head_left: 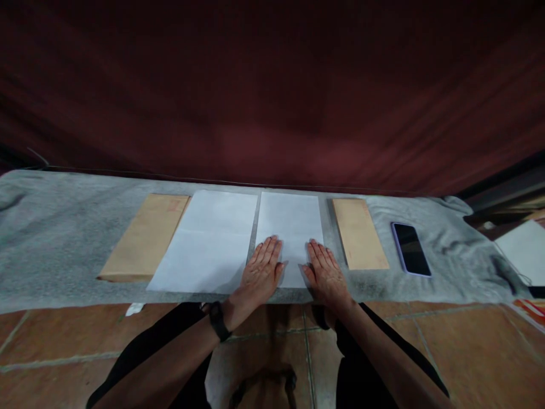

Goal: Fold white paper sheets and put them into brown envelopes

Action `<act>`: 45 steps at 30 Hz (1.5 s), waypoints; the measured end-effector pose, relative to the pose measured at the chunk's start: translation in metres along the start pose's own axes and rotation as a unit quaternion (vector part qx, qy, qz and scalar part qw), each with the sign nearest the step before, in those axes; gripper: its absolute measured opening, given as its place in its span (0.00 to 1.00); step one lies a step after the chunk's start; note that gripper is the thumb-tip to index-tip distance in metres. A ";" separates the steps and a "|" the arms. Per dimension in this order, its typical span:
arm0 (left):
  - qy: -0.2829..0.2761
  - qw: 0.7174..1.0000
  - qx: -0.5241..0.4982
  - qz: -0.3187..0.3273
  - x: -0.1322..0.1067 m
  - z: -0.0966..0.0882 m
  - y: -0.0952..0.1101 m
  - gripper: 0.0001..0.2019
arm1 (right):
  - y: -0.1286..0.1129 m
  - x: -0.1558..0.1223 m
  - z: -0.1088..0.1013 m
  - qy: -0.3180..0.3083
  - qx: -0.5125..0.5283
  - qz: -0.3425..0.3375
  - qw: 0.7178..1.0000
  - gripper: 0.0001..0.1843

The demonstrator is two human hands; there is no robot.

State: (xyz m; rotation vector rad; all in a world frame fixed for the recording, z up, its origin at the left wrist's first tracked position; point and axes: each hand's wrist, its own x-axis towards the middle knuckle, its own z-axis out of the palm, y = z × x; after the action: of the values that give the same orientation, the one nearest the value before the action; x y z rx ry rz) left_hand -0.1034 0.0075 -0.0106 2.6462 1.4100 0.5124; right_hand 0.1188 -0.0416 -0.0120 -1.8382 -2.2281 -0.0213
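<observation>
Both my hands lie flat, fingers stretched out, on the near end of a white sheet of paper (290,218) on a grey cloth (55,238). My left hand (260,272) covers the sheet's left lower corner, and a black band is on its wrist. My right hand (324,274) presses the right lower corner. Just left of this sheet lies a larger white sheet (208,241). A brown envelope (147,236) lies at the far left and a narrower brown envelope (359,233) sits right of my right hand.
A dark phone (410,249) lies face up on the cloth at the right. A dark red curtain (272,96) hangs behind the cloth. Brown floor tiles (468,352) run along the near side. More white paper (525,250) lies at the far right edge.
</observation>
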 end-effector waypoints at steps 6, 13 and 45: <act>-0.026 0.999 -0.007 0.037 0.000 -0.014 0.000 0.27 | 0.007 -0.002 -0.002 0.007 -0.002 -0.005 1.000 0.34; -0.117 0.979 -0.034 0.166 -0.005 -0.030 0.000 0.26 | 0.016 0.006 -0.007 -0.034 0.024 -0.052 0.998 0.30; -0.160 0.964 -0.060 0.205 0.001 -0.047 -0.018 0.25 | 0.030 0.009 -0.017 -0.086 0.093 -0.067 0.990 0.29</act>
State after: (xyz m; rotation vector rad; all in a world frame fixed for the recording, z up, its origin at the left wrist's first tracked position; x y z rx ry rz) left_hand -0.1333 0.0150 0.0291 2.7625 0.7210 0.1759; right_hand 0.1497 -0.0295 0.0021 -1.6454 -2.3755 0.3213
